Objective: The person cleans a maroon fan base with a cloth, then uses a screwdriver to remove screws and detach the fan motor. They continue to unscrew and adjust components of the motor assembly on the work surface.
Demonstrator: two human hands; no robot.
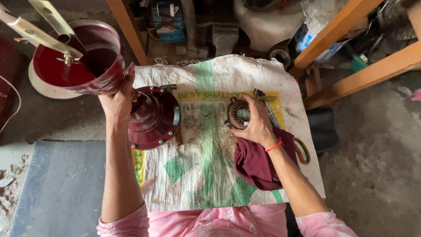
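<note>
My left hand (117,100) grips the rim of a dark red metal bowl-shaped housing (83,59), lifted to the upper left; brass blade arms (44,30) stick out over it. Just right of that hand a dark red round motor cover (154,116) with bolts around its edge lies on a white and green woven sack (210,175). My right hand (256,125) rests on a round grey motor part with coil windings (239,113) in the middle of the sack. A maroon cloth (258,164) lies under that wrist.
A metal tool (269,107) lies by the motor part, and a looped cable (303,151) at the sack's right edge. Orange wooden beams (351,77) stand at the right and top. A white canister (267,24) and clutter sit behind. A grey slab (61,184) lies at the lower left.
</note>
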